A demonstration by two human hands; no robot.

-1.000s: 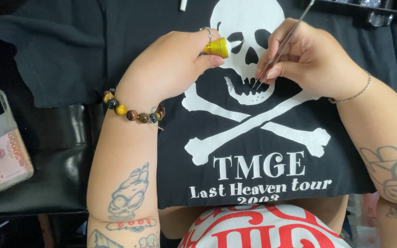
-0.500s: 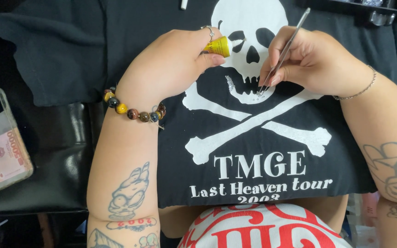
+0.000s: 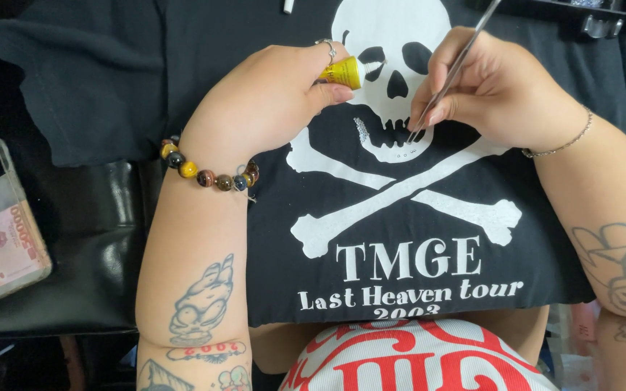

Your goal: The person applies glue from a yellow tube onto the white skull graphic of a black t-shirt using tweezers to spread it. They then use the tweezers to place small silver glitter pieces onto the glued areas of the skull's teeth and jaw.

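Left hand [image 3: 269,101] gripped yellow glue tube [image 3: 343,72]; right hand [image 3: 498,90] pinched metal pick [image 3: 449,76] at skull print [image 3: 393,43]. Risk: squeezed tube dripping, smearing shirt [image 3: 182,43].

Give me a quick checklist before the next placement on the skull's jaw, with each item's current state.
1. Thin metal tool gripped in right hand: ok.
2. Tool tip down on the skull print at the jaw: ok.
3. Yellow glue tube held in left hand, nozzle clear of the fabric: ok.
4. Sparkly row of stones seated on the jaw's left edge: ok.
5. Whether the tool tip carries a stone: cannot tell.
6. Black shirt flat under the work spot: ok.
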